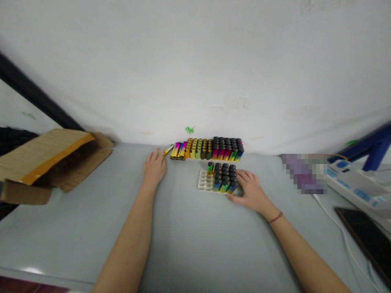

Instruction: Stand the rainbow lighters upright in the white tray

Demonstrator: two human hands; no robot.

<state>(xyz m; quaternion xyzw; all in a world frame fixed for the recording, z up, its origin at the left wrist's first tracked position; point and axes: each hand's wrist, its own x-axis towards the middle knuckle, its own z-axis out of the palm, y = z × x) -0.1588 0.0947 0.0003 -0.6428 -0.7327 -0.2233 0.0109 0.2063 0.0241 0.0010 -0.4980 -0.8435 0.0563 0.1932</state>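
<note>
You are steadying the white tray [204, 181] of lighters [224, 178] at frame center with your right hand [249, 190], fingers curled against its right edge. Your left hand [154, 167], fingers spread flat, is reaching for the loose lighter [168, 150]; grip it by its body.

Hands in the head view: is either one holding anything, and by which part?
The right hand grips the white plastic tray of colourful lighters at its near right corner. The left hand lies flat on the grey table, holding nothing.

Right hand [249, 189] steadies lighter tray [204, 181]; left hand [154, 167] touches loose lighter [168, 150].
</note>
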